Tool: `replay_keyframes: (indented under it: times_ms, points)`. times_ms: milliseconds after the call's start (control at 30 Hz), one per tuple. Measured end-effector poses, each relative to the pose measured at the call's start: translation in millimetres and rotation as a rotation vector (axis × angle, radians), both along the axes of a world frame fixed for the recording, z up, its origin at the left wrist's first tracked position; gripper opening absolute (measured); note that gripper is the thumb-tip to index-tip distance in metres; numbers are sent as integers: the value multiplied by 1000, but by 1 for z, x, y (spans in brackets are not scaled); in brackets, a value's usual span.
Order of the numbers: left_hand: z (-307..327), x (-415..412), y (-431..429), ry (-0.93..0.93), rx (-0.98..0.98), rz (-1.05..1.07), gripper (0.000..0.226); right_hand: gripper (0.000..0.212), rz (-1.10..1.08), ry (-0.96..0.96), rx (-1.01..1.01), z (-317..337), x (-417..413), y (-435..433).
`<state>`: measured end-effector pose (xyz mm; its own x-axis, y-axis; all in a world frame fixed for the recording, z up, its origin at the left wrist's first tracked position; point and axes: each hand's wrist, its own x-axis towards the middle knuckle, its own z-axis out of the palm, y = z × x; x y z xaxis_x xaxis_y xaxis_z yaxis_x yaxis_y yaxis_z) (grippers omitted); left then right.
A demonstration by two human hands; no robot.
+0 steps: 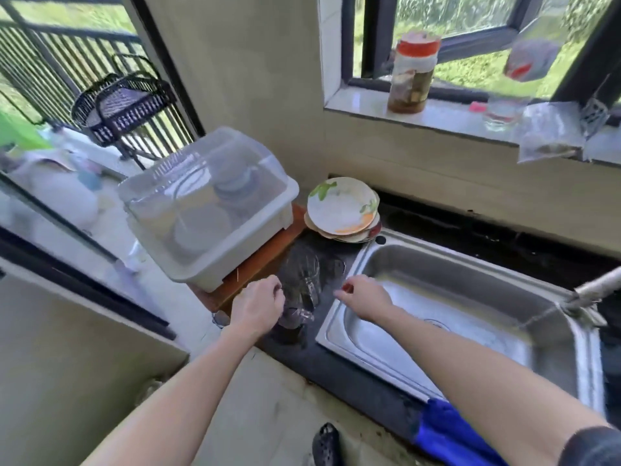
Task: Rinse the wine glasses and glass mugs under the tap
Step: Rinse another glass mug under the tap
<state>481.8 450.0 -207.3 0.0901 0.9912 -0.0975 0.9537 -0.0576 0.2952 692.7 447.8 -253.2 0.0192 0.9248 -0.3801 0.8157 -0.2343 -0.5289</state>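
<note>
Clear glass mugs stand close together on the dark counter just left of the steel sink, blurred by motion. My left hand is at their left side, and its fingers curl in against the tall mug, apparently round its handle. A wine glass's round foot shows just behind the mugs. My right hand hovers over the sink's left rim with loosely curled fingers and holds nothing. At the right, the tap sends a thin stream of water into the basin.
A lidded plastic dish rack sits on a wooden board to the left. Stacked plates lie behind the sink corner. A jar and a glass stand on the window sill. A blue cloth hangs over the counter's front edge.
</note>
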Motion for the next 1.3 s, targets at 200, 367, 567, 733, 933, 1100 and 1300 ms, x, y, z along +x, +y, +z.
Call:
replay_keyframes:
  times_ms: [200, 367, 567, 733, 933, 1100, 1300]
  points:
    - [-23, -33, 57, 7, -55, 14, 20, 38, 14, -30, -159, -31, -50, 56]
    - [-36, -39, 81, 6, -116, -19, 16, 24, -19, -12, -133, -46, -57, 63]
    - [-28, 2, 104, 8, -91, -132, 20, 34, -158, 163, -25, -38, -4, 45]
    - [-33, 79, 97, -39, -167, -286, 21, 31, -346, 220, 116, -24, 69, -6]
    - [-56, 190, 53, -109, -276, -439, 18, 30, -642, 275, 22, -29, 170, -82]
    - [-88, 268, 13, -143, -410, -451, 19, 28, -781, 337, -75, -43, 235, -135]
    - [-130, 322, -26, -224, -646, -285, 13, 29, -856, 461, -175, -64, 275, -162]
